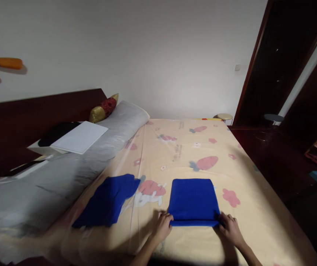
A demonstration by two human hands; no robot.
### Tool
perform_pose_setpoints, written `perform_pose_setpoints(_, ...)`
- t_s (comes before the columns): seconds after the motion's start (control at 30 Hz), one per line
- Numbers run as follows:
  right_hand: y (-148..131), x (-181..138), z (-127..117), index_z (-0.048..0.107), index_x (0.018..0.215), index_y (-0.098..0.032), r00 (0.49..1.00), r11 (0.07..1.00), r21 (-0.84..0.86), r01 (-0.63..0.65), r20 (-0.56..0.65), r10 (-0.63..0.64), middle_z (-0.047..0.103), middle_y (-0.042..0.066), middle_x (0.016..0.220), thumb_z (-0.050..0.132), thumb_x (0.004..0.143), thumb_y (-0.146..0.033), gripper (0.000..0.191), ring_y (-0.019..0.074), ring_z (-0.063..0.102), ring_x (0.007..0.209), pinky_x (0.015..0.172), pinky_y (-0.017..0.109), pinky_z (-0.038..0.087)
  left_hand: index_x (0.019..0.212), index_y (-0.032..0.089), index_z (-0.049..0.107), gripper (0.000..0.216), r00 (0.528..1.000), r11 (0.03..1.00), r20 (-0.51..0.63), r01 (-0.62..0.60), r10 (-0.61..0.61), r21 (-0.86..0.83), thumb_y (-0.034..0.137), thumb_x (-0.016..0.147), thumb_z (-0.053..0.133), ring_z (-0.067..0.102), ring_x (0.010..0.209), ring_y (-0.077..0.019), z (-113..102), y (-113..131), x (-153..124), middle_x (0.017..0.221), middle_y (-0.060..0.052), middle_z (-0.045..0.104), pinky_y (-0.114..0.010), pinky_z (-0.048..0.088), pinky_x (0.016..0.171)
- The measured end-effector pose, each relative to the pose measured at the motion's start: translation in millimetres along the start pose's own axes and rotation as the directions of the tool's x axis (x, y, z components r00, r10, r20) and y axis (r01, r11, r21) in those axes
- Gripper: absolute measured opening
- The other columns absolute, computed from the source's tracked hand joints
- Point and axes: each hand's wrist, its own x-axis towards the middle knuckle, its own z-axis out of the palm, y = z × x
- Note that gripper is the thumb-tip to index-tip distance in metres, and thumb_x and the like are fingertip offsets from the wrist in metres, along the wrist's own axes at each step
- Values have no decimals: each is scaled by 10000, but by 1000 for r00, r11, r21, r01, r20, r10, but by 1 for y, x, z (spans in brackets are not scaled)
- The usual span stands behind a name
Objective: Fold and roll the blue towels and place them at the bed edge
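A blue cloth (194, 199) lies flat on the bed as a neat rectangle, with a narrow fold along its near edge. At the near left corner, my left hand (163, 224) pinches the folded edge. My right hand (229, 226) grips the near right corner in the same way, its fingertips partly hidden by the cloth. Left of it, a second blue cloth (108, 201) rests loosely in an uneven shape, and neither hand touches it.
The bed sheet (175, 166) has carrot and rabbit prints. Along the headboard (36, 111) lie a long grey pillow (125, 118), a red and gold cushion (107, 108) and a white box lid (80, 136). Stools (225, 116) stand beyond the bed, near a dark door (275, 62).
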Motion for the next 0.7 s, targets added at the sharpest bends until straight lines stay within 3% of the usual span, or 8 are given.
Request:
perform_pose_setpoints(0.07, -3, 1, 4, 630, 1082, -253, 998, 999, -41, -28, -51, 26, 708, 32, 976, 494, 790, -277, 324, 222, 607, 944, 851, 377, 429, 934, 250, 676, 336, 999, 999, -17, 44, -44, 19, 66, 716, 497, 581, 1123, -219, 4, 4, 1, 1024, -26, 717, -437, 362, 1050)
perform_pose_setpoints(0.17, -24, 3, 19, 606, 1132, -216, 990, 994, -100, -51, -139, 37, 673, 105, 1114, 423, 816, -188, 367, 258, 581, 1042, 903, 431, 402, 1169, 223, 619, 425, 993, 995, -91, 83, -79, 48, 103, 804, 435, 494, 1262, -277, 14, 28, 1, 1243, -94, 645, -526, 309, 1100)
perform_pose_setpoints(0.3, -73, 8, 51, 594, 1162, -277, 983, 986, -107, 126, -121, -139, 670, 34, 1192, 456, 837, -170, 369, 187, 580, 1101, 986, 357, 383, 1291, 341, 531, 478, 986, 994, -136, -91, 99, 62, 141, 892, 361, 518, 1251, -173, 37, 75, 2, 1327, 15, 617, -342, 428, 1053)
perform_pose_setpoints(0.37, -86, 9, 60, 576, 1201, -316, 970, 972, -103, 214, -96, -223, 682, -10, 1198, 483, 858, -222, 368, 158, 592, 1108, 1009, 331, 379, 1322, 385, 492, 518, 967, 979, -157, -189, 199, 76, 125, 894, 359, 533, 1235, -118, 46, 83, 3, 1339, 74, 614, -252, 472, 1001)
perform_pose_setpoints(0.43, -82, 8, 61, 538, 1275, -320, 963, 964, -108, 244, -93, -254, 667, -7, 1257, 452, 900, -279, 387, 162, 585, 1160, 1027, 351, 377, 1387, 375, 421, 590, 946, 960, -179, -253, 271, 117, 90, 874, 368, 531, 1248, -101, 49, 68, 1, 1382, 79, 590, -232, 477, 1006)
perform_pose_setpoints(0.53, -45, 0, 48, 502, 1343, -286, 967, 969, -143, 200, -129, -219, 612, 38, 1352, 395, 941, -367, 424, 209, 551, 1245, 1030, 413, 387, 1451, 334, 333, 656, 926, 942, -223, -255, 303, 219, 52, 859, 354, 518, 1289, -137, 44, 14, -8, 1432, 32, 554, -319, 454, 1065)
perform_pose_setpoints(0.63, -11, -11, 38, 505, 1348, -302, 976, 976, -195, 101, -168, -135, 579, 37, 1390, 391, 939, -425, 443, 237, 521, 1287, 1007, 449, 413, 1457, 329, 316, 675, 939, 943, -243, -168, 242, 288, 25, 855, 323, 493, 1325, -178, 37, -31, -20, 1450, 4, 531, -410, 453, 1057)
perform_pose_setpoints(0.7, -8, -14, 40, 501, 1355, -304, 979, 978, -202, 50, -186, -89, 544, 42, 1424, 372, 942, -404, 444, 249, 491, 1317, 1008, 465, 418, 1463, 333, 294, 713, 945, 946, -278, -82, 174, 314, -5, 836, 307, 448, 1365, -206, 36, -33, -24, 1475, -10, 496, -463, 444, 1052)
